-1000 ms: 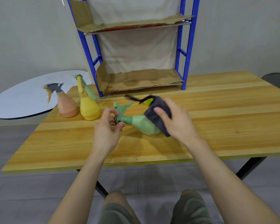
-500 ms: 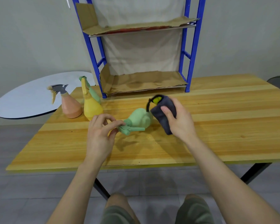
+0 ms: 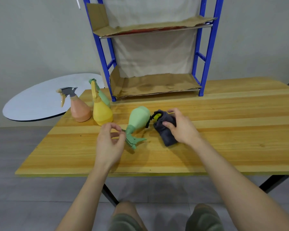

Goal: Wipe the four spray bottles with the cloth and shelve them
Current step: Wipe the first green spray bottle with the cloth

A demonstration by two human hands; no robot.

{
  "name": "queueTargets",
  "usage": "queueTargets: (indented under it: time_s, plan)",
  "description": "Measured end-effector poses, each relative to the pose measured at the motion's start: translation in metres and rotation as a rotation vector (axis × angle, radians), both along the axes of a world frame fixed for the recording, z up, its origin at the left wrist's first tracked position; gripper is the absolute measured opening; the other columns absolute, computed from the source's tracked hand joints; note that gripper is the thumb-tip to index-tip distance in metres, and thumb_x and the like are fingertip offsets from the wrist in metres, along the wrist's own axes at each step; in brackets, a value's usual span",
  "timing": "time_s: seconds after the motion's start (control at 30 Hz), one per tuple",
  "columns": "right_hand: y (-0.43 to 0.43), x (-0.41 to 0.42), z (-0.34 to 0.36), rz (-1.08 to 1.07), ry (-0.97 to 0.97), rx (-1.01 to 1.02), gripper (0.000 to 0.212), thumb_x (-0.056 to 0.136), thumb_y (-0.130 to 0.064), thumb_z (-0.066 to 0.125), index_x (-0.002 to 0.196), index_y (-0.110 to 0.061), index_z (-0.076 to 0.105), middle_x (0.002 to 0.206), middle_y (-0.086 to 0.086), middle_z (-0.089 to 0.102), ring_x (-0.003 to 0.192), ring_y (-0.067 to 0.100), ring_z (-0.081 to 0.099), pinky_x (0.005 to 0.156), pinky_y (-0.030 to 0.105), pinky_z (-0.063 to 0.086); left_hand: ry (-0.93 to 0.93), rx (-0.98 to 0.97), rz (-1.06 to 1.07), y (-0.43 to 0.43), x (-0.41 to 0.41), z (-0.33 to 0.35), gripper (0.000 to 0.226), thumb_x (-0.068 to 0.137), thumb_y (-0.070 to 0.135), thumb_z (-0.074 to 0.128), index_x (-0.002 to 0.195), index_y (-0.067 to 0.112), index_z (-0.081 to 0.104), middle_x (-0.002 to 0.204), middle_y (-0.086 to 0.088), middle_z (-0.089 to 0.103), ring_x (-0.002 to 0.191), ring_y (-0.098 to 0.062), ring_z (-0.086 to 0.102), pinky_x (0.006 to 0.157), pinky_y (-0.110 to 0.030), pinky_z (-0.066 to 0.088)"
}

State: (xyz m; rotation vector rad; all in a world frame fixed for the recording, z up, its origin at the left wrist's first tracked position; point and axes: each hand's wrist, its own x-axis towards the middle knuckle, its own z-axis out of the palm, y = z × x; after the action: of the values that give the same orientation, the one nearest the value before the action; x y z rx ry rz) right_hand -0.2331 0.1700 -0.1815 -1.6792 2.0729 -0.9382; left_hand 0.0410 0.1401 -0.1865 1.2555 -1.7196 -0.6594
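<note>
Two hands worked: the left hand [image 3: 109, 144] pinched the green bottle [image 3: 137, 123]'s nozzle, the right hand [image 3: 182, 129] gripped the dark cloth [image 3: 165, 130] on the desk [image 3: 223, 130].

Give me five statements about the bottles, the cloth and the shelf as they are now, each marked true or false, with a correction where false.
1. The light green bottle lies on its side on the wooden table. True.
2. The right hand holds the dark cloth. True.
3. A bottle already stands on the lower shelf. False: the lower shelf holds only its cardboard lining; every bottle in view is on the table.
4. The yellow bottle lies tipped over. False: it stands upright beside the pink bottle.
5. The left hand is at the green bottle's spray head. True: its fingers are at the neck, though whether they grip it is unclear.
</note>
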Motion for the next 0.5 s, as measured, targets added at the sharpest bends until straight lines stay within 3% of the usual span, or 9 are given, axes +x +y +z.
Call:
queueTargets:
  time_s: [0.07,0.13,0.23,0.33,0.43,0.5]
  plan:
    - [0.008,-0.006,-0.001,-0.042,-0.031,-0.053,0.032,0.105,-0.035,0.067,0.134,-0.028,0.055,0.121,-0.001,0.073,0.111,0.026,0.068,0.085,0.035,0.051,-0.154,-0.009,0.074,-0.007,-0.006,0.006,0.033,0.095,0.045,0.077,0.112,0.026,0.057,0.116,0.007,0.06,0.089,-0.013,0.071,0.072,-0.038,0.06]
    - [0.018,-0.017,-0.001,-0.066,-0.002,-0.116,0.03,0.106,-0.032,0.066,0.135,-0.028,0.059,0.122,-0.001,0.071,0.111,0.024,0.066,0.086,0.035,0.049,-0.393,-0.065,0.156,-0.018,-0.012,0.01,0.048,0.091,0.06,0.075,0.118,0.024,0.057,0.116,0.003,0.056,0.088,-0.021,0.067,0.075,-0.043,0.058]
    - [0.029,-0.035,0.001,-0.042,0.143,-0.167,0.04,0.105,-0.029,0.067,0.144,-0.027,0.062,0.142,-0.003,0.065,0.127,0.022,0.06,0.105,0.04,0.051,-0.717,0.004,0.214,-0.035,-0.023,0.02,0.063,0.088,0.074,0.069,0.117,0.017,0.062,0.117,-0.006,0.056,0.091,-0.034,0.066,0.085,-0.048,0.058]
    - [0.032,-0.04,-0.01,0.051,0.382,0.038,0.041,0.106,-0.04,0.062,0.146,-0.031,0.061,0.16,-0.004,0.053,0.153,0.024,0.042,0.122,0.054,0.039,-0.982,0.111,0.247,-0.045,-0.031,0.025,0.074,0.089,0.082,0.06,0.121,0.016,0.066,0.122,-0.008,0.056,0.104,-0.036,0.067,0.096,-0.049,0.052]
    - [0.035,-0.032,-0.032,-0.037,0.529,0.171,0.043,0.106,-0.055,0.052,0.144,-0.036,0.063,0.173,0.006,0.033,0.165,0.032,0.015,0.125,0.071,0.019,-1.022,0.091,0.273,-0.051,-0.034,0.026,0.077,0.087,0.082,0.064,0.122,0.014,0.069,0.127,-0.01,0.056,0.114,-0.037,0.064,0.099,-0.05,0.048]
    - [0.037,-0.023,-0.035,-0.13,0.596,0.156,0.043,0.103,-0.058,0.054,0.139,-0.037,0.067,0.169,0.015,0.034,0.159,0.04,0.022,0.118,0.072,0.026,-0.977,0.048,0.229,-0.058,-0.035,0.026,0.085,0.082,0.08,0.072,0.135,0.014,0.062,0.132,-0.011,0.057,0.121,-0.037,0.062,0.101,-0.05,0.051]
